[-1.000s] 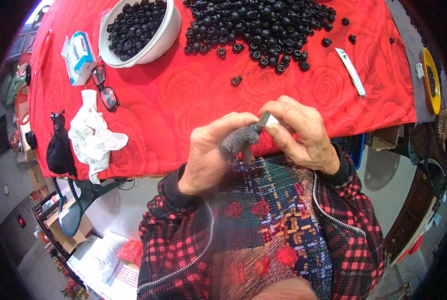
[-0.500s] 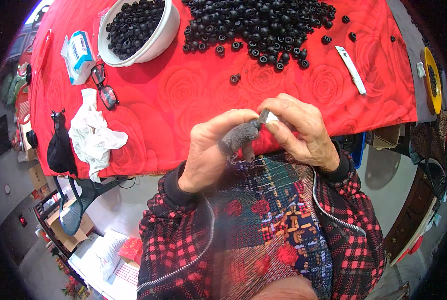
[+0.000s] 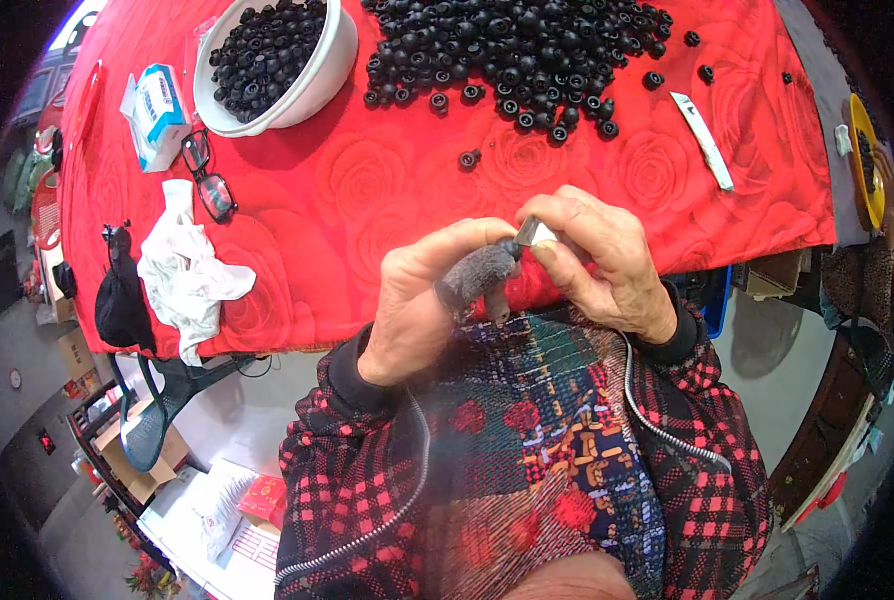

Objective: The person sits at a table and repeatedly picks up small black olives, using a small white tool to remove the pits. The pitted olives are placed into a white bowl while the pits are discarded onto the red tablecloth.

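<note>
My left hand (image 3: 407, 285) is closed, thumb against index finger, around a small black knobbed part (image 3: 510, 246) that my fingers mostly hide. Grey fabric sleeves (image 3: 475, 276) cover some of that hand's fingers. A short metal blade (image 3: 526, 233) with a white wrap at its grip is pinched in my right hand (image 3: 612, 260). Its tip meets or nearly meets the black part. Both hands are held close together over the near table edge, in front of my plaid jacket. Beyond them lies one loose black part (image 3: 469, 159) of the same kind.
A large heap of black parts (image 3: 507, 55) covers the far middle of the red tablecloth (image 3: 367, 180). Far left stands a white bowl (image 3: 342, 65) of similar parts. Glasses (image 3: 217, 195), a tissue pack (image 3: 157, 118) and white cloth (image 3: 189, 270) lie left; a white-wrapped strip (image 3: 702, 140) lies right.
Almost nothing differs. The fingers of my left hand have shifted very slightly, while the blade stays at the black part.
</note>
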Action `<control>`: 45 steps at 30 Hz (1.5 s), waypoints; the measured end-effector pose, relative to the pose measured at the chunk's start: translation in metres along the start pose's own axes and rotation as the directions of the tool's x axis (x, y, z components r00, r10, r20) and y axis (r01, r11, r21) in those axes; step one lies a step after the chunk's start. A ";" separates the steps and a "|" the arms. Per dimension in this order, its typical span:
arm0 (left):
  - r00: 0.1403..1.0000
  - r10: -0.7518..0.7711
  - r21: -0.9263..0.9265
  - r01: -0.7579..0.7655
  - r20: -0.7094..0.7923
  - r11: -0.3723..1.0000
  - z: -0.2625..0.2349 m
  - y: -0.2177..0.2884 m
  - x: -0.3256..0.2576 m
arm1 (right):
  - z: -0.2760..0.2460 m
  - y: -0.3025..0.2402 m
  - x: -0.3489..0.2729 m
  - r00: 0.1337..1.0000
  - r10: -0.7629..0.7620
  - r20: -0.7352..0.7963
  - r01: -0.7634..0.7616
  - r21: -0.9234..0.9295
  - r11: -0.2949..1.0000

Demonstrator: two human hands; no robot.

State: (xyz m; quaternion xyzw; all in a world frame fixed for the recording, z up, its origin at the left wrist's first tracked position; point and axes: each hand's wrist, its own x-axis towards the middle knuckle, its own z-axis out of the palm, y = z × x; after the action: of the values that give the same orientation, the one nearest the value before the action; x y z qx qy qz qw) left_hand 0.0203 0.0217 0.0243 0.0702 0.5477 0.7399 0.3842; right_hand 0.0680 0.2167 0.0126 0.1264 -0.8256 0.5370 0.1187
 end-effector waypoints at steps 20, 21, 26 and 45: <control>0.999 -0.013 -0.033 0.015 0.053 0.999 -0.010 -0.005 0.004 | -0.003 0.011 0.006 0.995 0.007 0.096 -0.020 0.134 0.991; 0.999 -0.021 -0.036 0.023 0.044 0.999 -0.009 -0.005 0.004 | -0.001 0.011 0.005 0.996 0.010 0.083 -0.021 0.135 0.991; 0.997 -0.055 -0.024 0.056 0.045 0.998 -0.010 -0.002 0.006 | -0.003 0.009 0.007 0.995 0.037 0.095 -0.050 0.145 0.988; 0.997 -0.067 -0.024 0.068 0.028 0.997 -0.010 -0.005 0.006 | -0.005 0.017 0.009 0.989 0.001 0.150 -0.022 0.141 0.990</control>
State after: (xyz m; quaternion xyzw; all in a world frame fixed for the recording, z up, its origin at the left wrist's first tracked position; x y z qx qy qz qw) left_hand 0.0134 0.0186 0.0141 0.0570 0.5353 0.7322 0.4172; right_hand 0.0540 0.2272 0.0034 0.1697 -0.7925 0.5841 0.0442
